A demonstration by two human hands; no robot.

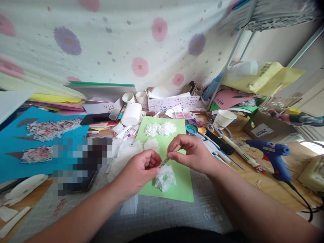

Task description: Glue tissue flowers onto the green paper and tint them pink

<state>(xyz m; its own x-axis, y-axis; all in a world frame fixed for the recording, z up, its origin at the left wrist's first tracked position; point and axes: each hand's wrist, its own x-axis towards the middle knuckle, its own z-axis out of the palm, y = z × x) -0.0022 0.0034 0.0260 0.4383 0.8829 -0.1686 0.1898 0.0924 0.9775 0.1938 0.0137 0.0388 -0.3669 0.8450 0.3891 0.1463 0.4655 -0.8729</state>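
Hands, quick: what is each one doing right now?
Left hand: fingers curled beside the white crumpled paper; whether it grips anything cannot be told.
Right hand: closed, pinching a thin stick.

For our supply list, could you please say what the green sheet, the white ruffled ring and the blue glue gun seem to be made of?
Green sheet: apparently matte paper or card, by its dull, flat face.
White ruffled ring: probably matte tissue paper, by its thin, crumpled folds.
Blue glue gun: likely smooth plastic, given its even colour and rounded body.
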